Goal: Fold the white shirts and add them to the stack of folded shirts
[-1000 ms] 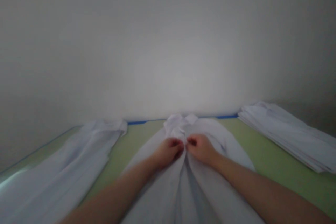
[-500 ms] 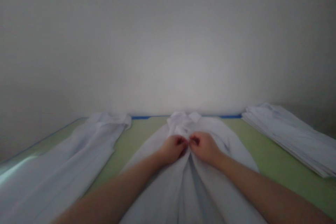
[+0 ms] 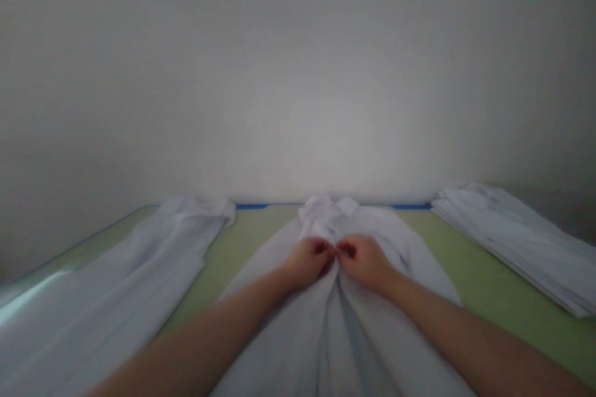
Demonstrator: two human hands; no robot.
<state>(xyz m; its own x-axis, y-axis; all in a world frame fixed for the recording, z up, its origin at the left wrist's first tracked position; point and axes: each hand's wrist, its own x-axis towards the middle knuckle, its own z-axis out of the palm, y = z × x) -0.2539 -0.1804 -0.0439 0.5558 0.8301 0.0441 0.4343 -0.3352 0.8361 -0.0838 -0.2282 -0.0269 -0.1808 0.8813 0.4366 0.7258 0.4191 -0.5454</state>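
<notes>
A white shirt (image 3: 410, 267) lies spread lengthwise in front of me on a green table (image 3: 470, 273), its collar (image 3: 328, 208) at the far end by the wall. My left hand (image 3: 305, 260) and my right hand (image 3: 365, 260) meet at the shirt's front, just below the collar. Both pinch the cloth along the front opening, fingers curled and knuckles almost touching. The picture is blurred, so small details at the fingertips do not show.
A second white garment (image 3: 139, 273) lies stretched out on the left of the table. A stack of folded white cloth (image 3: 516, 242) sits at the right. A blue strip (image 3: 251, 205) runs along the table's far edge against a plain grey wall.
Both hands have stayed pinched together at the shirt front. The view has shifted slightly; the hands sit a little further right and up in the picture.
</notes>
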